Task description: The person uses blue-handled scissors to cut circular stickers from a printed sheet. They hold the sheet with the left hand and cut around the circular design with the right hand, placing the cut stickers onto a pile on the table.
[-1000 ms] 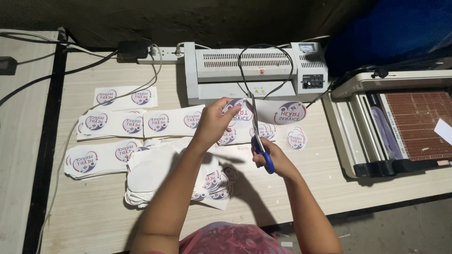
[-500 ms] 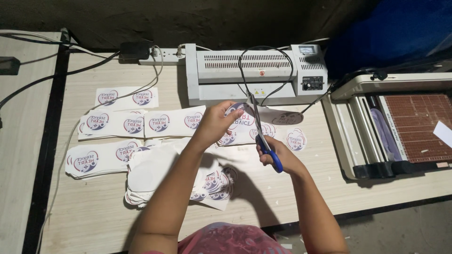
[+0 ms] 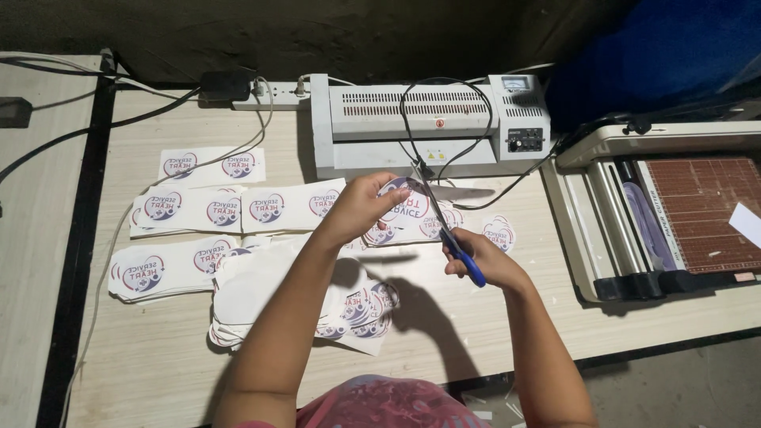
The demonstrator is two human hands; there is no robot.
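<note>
The left hand (image 3: 361, 208) pinches a round printed sticker (image 3: 403, 203) above the surface (image 3: 158, 372). The right hand (image 3: 479, 257) grips blue-handled scissors (image 3: 444, 226), blades pointing up-left into the sticker's right edge. The laminator (image 3: 428, 123) lies just beyond.

wood table (image 3: 491, 317): laminator (image 3: 428, 127), sticker sheets (image 3: 214, 210).

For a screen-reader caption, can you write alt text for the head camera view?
Seen from above, a person's right hand works blue-handled scissors into a round printed laminated sticker held by the left hand. Printed sticker sheets lie across the pale wooden table, with a white laminating machine behind and a paper trimmer at right.
</note>
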